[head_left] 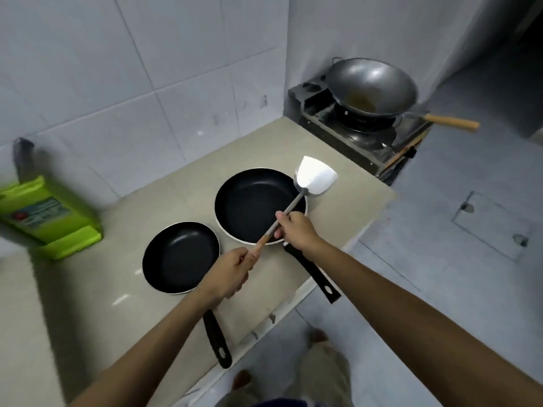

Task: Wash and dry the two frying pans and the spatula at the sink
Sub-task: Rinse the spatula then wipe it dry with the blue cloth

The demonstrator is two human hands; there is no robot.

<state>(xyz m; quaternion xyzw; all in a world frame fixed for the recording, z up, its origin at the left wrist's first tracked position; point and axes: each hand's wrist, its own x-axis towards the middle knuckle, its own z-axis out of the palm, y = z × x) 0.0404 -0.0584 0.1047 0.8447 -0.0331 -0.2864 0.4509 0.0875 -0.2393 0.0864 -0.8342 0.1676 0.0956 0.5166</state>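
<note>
Steel and wood, the spatula [296,195] is held by you in both hands above the large frying pan [255,205]: your left hand [227,274] curls around the wooden handle end, your right hand [293,230] pinches the metal shaft, blade raised past that pan's far rim. Just left of the large pan and nearer you sits the small frying pan [179,257], both on the beige counter [88,289]. Beyond the large pan, a wok [371,86] rests on the stove.

A wok [371,85] sits on a stove [364,133]; green jug [50,215] left.
</note>
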